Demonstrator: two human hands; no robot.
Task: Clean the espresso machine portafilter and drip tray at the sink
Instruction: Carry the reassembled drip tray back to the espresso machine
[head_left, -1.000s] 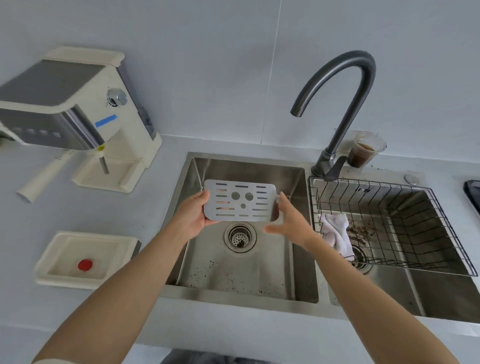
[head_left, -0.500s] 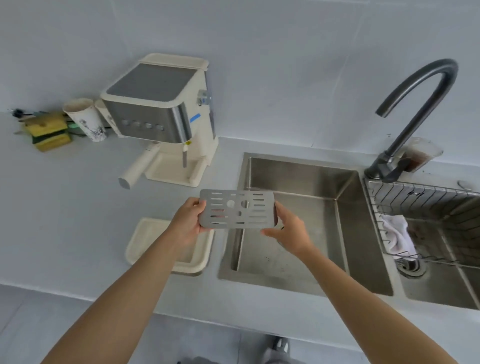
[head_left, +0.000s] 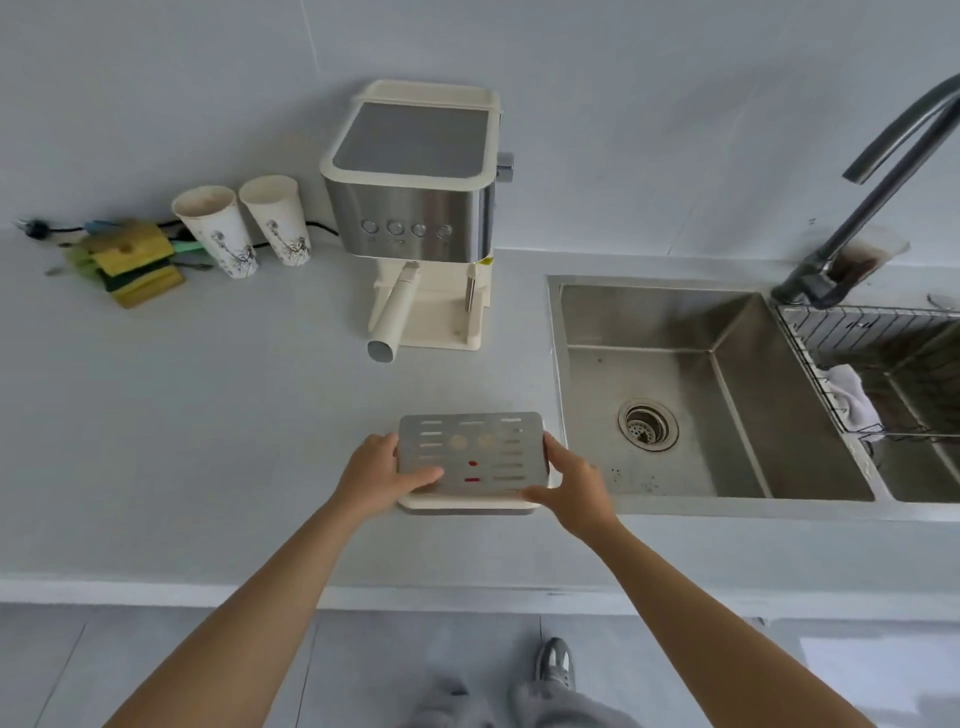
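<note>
Both hands are on the metal grate (head_left: 470, 452). The left hand (head_left: 384, 475) has its thumb flat on top and its fingers wrapped under the left edge. The right hand (head_left: 571, 483) clamps the right edge, with its thumb near the front corner. The grate sits right over the cream drip tray (head_left: 467, 505), which only peeks out along the front, so I can't tell if it's fully seated or just hovering on the rim. Something red (head_left: 471, 470) shows through the slots.

The tray is toward the front edge of the countertop (head_left: 208, 415), just beside the left rim of the sink (head_left: 649, 322). The portafilter (head_left: 392, 317) is locked into the espresso machine (head_left: 415, 208) back near the wall, so I'd guess that part's not washed yet.

What I'd worry about:
- If the grate goes down crooked it could rock or pop off when the tray gets lifted.
- Pushing one side could slide the light tray toward the front edge or into the sink.
- If the metal's wet, it could slip.

As for writing, there's nothing readable. I see no brand on the machine, and its buttons (head_left: 407, 228) are too small to make out. The two paper cups (head_left: 244, 228) by the wall just have a dark plant-ish print.
</note>
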